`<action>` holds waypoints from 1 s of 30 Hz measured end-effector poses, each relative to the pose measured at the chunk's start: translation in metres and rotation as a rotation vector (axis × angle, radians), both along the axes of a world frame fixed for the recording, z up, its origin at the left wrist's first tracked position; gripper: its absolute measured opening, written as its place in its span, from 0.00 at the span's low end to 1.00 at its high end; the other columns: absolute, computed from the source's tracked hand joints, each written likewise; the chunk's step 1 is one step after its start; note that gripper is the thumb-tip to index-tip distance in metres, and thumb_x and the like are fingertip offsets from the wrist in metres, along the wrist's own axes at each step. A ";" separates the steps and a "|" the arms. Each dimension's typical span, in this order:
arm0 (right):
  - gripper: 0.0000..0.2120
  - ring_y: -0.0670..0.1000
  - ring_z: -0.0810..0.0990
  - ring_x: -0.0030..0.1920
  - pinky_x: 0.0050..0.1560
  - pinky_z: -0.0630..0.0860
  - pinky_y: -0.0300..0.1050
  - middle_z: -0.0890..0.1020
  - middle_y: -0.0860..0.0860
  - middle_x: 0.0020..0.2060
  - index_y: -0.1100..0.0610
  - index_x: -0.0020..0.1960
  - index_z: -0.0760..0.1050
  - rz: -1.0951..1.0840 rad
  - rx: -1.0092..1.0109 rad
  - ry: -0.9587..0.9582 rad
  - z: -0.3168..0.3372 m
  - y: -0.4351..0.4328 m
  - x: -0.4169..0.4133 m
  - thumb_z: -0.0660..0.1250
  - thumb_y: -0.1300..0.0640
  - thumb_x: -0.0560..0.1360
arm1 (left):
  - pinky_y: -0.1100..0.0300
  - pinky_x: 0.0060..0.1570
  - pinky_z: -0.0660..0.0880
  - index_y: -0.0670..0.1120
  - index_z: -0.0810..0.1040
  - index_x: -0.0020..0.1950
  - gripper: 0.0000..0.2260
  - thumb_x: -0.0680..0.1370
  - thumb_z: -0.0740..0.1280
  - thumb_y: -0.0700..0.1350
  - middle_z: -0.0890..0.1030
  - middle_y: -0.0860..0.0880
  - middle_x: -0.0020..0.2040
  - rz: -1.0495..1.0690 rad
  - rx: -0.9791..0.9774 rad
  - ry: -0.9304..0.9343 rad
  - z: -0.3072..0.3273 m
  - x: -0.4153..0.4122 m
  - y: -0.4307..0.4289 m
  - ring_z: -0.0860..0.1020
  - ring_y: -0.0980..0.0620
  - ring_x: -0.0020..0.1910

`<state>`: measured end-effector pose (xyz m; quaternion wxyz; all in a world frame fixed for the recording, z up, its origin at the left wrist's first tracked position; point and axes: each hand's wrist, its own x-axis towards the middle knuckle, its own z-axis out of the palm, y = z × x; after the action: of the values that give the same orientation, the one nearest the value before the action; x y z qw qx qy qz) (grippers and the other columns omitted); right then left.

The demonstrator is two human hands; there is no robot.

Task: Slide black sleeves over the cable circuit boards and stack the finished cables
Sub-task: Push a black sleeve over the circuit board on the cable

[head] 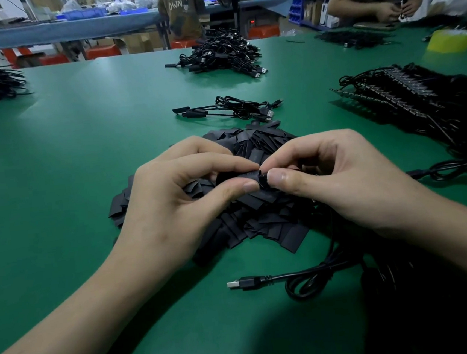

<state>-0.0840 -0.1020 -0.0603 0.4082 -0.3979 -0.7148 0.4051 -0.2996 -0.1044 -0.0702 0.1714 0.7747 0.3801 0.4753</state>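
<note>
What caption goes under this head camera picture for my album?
Left hand pinches a black sleeve, right hand pinches the cable end at its mouth, above the sleeve pile.

- Left hand (169, 200): bare, with smooth knuckles and slim fingers.
- Left thumbnail (250, 187): short, evenly trimmed, rounded at the tip.
- Right hand (344, 180): bare, of the same slim build.
- Right thumbnail (279, 177): short and broad, with a faint shine.
- Left forearm (77, 314): bare from the wrist to the near left edge of the view.
- Right forearm (445, 230): bare from the wrist to the right edge, its near side in shadow.
</note>
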 end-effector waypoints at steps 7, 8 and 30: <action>0.05 0.48 0.75 0.39 0.43 0.70 0.46 0.84 0.55 0.39 0.45 0.45 0.86 0.031 -0.002 -0.021 -0.001 0.001 0.001 0.72 0.47 0.73 | 0.59 0.49 0.77 0.55 0.85 0.50 0.07 0.72 0.74 0.52 0.83 0.56 0.46 -0.010 0.009 -0.026 0.001 0.003 -0.002 0.82 0.49 0.48; 0.05 0.47 0.75 0.39 0.43 0.70 0.45 0.84 0.54 0.38 0.45 0.45 0.86 0.035 0.002 -0.019 -0.001 0.001 0.001 0.72 0.47 0.73 | 0.59 0.49 0.77 0.55 0.85 0.50 0.08 0.72 0.75 0.51 0.83 0.56 0.46 -0.008 0.012 -0.026 0.002 0.002 -0.002 0.81 0.49 0.48; 0.07 0.45 0.79 0.42 0.49 0.74 0.42 0.85 0.51 0.41 0.52 0.45 0.86 0.052 -0.120 0.055 -0.004 0.002 0.001 0.73 0.51 0.71 | 0.60 0.46 0.75 0.54 0.86 0.51 0.06 0.74 0.75 0.50 0.83 0.54 0.47 0.009 0.060 0.006 -0.004 0.003 -0.002 0.81 0.50 0.47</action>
<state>-0.0826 -0.0997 -0.0645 0.3925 -0.3915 -0.6880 0.4684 -0.2961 -0.1067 -0.0740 0.1447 0.7794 0.3696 0.4849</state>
